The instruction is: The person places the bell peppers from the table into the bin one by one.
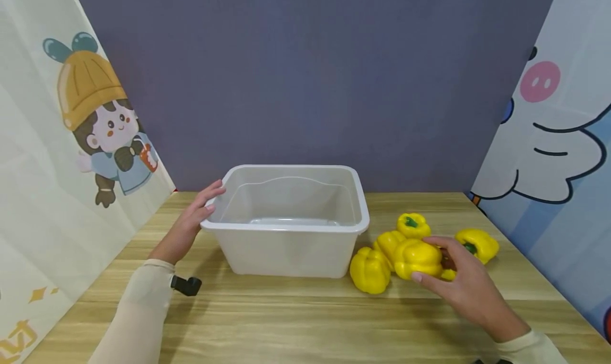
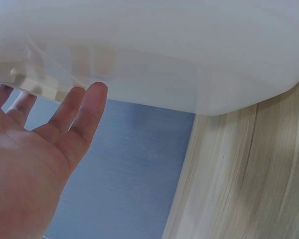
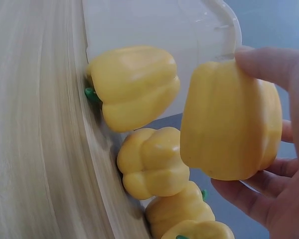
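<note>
A yellow bell pepper (image 1: 417,259) is gripped between the thumb and fingers of my right hand (image 1: 470,284). In the right wrist view the held pepper (image 3: 226,124) appears lifted off the table, with the thumb on one side and fingers on the other. My left hand (image 1: 188,223) rests at the left rim of a white plastic bin (image 1: 286,252); the left wrist view has its fingers (image 2: 89,112) extended against the bin's outer side. Beside the bin's right end lie more yellow peppers: one in front (image 1: 370,271), one behind it (image 1: 387,243), another farther back (image 1: 414,227).
Another yellow pepper (image 1: 479,244) lies right of my right hand, and a bit of yellow shows beneath that hand. Everything stands on a wooden table (image 1: 286,321). A dark grey panel (image 1: 305,77) rises behind, with printed cloths (image 1: 43,194) at both sides.
</note>
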A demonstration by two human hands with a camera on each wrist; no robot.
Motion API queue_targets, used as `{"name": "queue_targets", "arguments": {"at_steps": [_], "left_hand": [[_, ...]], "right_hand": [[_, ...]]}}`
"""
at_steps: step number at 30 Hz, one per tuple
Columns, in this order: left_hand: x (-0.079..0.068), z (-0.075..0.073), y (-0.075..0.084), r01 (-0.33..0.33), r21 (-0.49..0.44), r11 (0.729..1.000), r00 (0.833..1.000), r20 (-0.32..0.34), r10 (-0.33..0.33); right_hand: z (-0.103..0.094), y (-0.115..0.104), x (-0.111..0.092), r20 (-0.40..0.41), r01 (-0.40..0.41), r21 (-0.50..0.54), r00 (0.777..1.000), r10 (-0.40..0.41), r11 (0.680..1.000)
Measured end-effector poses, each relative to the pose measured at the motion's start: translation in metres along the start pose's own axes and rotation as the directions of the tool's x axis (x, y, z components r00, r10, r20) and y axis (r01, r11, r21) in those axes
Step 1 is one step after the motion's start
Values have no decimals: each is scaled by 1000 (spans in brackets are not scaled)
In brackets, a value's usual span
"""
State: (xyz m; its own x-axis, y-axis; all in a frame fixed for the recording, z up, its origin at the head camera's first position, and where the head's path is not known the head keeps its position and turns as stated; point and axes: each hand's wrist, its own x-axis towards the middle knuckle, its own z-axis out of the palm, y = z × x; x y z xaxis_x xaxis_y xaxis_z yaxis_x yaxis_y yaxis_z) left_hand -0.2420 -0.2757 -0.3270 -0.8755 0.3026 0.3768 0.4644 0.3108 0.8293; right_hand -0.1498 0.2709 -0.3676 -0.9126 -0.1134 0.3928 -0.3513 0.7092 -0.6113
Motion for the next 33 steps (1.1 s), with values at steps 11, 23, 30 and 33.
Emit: {"name": "queue_targets", "arguments": {"at_steps": [11, 23, 30, 33], "left_hand": [[2, 2, 3, -4, -11, 1000, 1000, 3, 4], [-1, 1, 4, 2, 1, 1000, 1000, -1, -2], [-2, 1, 4, 3, 6, 1000, 1000, -5, -3], [-1, 1, 3, 6, 6, 1000, 1000, -2, -6]], "right_hand": [[0, 3, -1, -34, 30, -44, 999, -31, 999], [2, 1, -1, -37, 39, -42, 999, -41, 998], [2, 1, -2, -50, 56, -26, 997, -57, 998], [2, 2, -1, -50, 55, -24, 997, -57, 998]]}}
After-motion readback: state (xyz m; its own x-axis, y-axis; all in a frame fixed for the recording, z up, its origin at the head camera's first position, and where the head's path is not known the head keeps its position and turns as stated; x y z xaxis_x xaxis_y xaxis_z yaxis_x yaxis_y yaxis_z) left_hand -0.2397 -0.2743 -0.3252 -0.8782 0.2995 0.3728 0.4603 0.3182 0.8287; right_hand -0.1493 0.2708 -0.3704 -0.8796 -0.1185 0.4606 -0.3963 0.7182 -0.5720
